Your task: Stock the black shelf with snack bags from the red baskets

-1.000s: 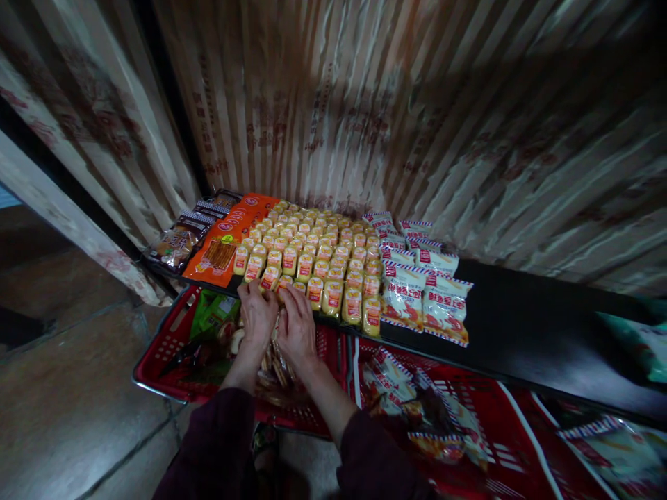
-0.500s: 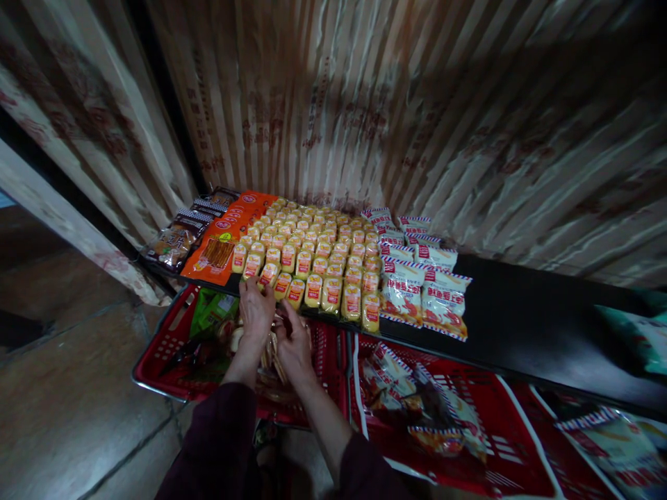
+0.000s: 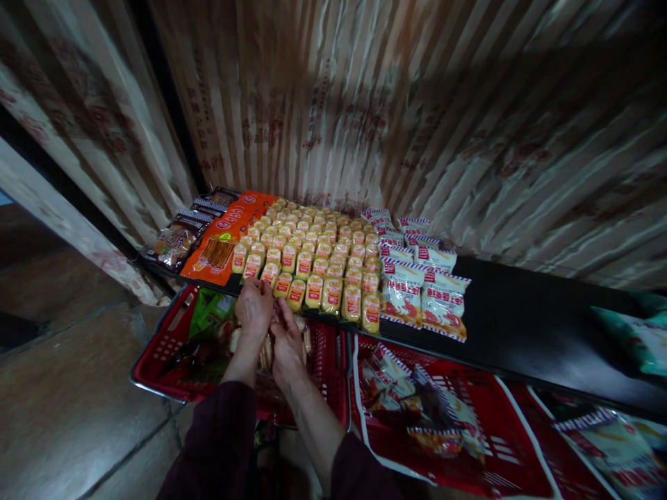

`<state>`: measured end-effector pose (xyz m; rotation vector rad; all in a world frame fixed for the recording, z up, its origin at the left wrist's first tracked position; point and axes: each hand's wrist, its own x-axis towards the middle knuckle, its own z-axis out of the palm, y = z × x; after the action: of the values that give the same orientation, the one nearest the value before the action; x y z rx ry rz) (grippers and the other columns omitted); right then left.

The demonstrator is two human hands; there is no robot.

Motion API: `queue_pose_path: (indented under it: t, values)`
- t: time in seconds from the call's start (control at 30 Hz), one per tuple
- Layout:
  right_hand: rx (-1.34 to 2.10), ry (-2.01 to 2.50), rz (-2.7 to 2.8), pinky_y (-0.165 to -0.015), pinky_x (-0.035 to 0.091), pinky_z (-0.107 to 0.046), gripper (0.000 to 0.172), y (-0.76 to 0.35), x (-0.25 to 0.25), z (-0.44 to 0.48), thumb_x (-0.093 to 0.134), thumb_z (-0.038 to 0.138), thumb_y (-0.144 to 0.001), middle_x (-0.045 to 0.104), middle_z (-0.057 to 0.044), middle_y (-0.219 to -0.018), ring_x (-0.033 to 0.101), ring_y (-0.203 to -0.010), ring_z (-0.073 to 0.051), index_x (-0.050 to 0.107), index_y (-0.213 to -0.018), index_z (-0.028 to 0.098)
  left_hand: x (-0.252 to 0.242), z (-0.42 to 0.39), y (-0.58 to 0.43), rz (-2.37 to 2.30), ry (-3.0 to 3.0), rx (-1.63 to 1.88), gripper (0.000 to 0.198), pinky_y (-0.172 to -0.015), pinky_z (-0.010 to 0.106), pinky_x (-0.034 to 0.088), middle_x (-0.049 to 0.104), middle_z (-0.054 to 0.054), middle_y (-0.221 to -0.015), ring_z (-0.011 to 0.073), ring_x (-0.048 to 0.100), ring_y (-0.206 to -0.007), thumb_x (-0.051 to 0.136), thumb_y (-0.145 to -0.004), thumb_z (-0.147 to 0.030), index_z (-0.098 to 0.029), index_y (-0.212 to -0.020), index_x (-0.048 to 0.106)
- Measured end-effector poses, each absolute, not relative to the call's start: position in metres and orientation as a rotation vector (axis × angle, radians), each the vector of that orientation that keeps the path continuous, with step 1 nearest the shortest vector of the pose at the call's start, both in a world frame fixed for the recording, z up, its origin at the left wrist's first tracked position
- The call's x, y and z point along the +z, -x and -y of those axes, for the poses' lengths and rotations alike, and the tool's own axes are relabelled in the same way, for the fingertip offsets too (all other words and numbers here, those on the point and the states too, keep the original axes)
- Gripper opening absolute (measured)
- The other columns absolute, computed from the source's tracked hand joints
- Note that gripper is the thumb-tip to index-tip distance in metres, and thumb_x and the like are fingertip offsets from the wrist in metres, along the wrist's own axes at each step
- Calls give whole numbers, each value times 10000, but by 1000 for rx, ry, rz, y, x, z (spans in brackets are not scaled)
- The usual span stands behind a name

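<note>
From the left hand (image 3: 254, 309), just beside its fingertips at twelve to one o'clock: small yellow, rounded-oblong, film-wrapped packets with red-and-orange labels (image 3: 283, 285), ranked to the front edge of the long black shelf (image 3: 521, 312). Long axes roughly six to twelve, tipped toward one. Farther from most of the packets, at five o'clock from the left: the right hand (image 3: 286, 337), above the red perforated plastic basket (image 3: 333, 361). Fingers curled on both; impossible to tell whether gripping anything. Counted: nine packets along the front edge, ranks behind too tight to number; about eight white-and-red plastic bags (image 3: 401, 295), overlapping, between two and three o'clock; at eleven, at least one flat orange plastic bag (image 3: 229, 239); three red baskets in view.
</note>
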<state>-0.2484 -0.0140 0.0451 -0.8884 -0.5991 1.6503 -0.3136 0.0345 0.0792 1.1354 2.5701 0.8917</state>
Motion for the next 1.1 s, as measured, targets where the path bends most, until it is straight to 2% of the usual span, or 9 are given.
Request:
queue_pose_path:
  t: [0.13, 0.33, 0.8, 1.1]
  values:
    - [1626, 909, 664, -1015, 433, -349, 614, 250, 45, 14, 561, 157, -651, 608, -47, -1268, 558, -1177, -183, 552, -1261, 228, 83, -31, 312, -2585, -1172, 746, 213, -671, 321, 451, 717, 93, -837, 265, 678, -821, 454, -863, -331, -194, -872, 616]
    - [1610, 917, 636, -963, 474, -353, 679, 252, 43, 10, 552, 132, -616, 587, -52, -1295, 583, -1143, -191, 524, -1286, 239, 88, -27, 311, -2607, -1182, 664, 269, -673, 328, 453, 720, 121, -816, 280, 682, -827, 418, -871, -344, -200, -894, 644]
    - [1588, 998, 715, -1007, 444, -333, 531, 243, 54, 12, 549, 165, -655, 668, -5, -1164, 576, -1143, -165, 613, -1176, 244, 89, -25, 301, -2620, -1240, 647, 294, -666, 343, 457, 714, 120, -775, 282, 681, -784, 402, -870, -349, -204, -870, 657]
    - [1561, 1007, 831, -1029, 422, -330, 500, 248, 50, 10, 510, 152, -664, 678, 14, -1144, 582, -1137, -159, 633, -1140, 241, 93, -24, 306, -2597, -1237, 552, 284, -672, 337, 455, 722, 118, -829, 283, 681, -832, 421, -874, -370, -218, -919, 656]
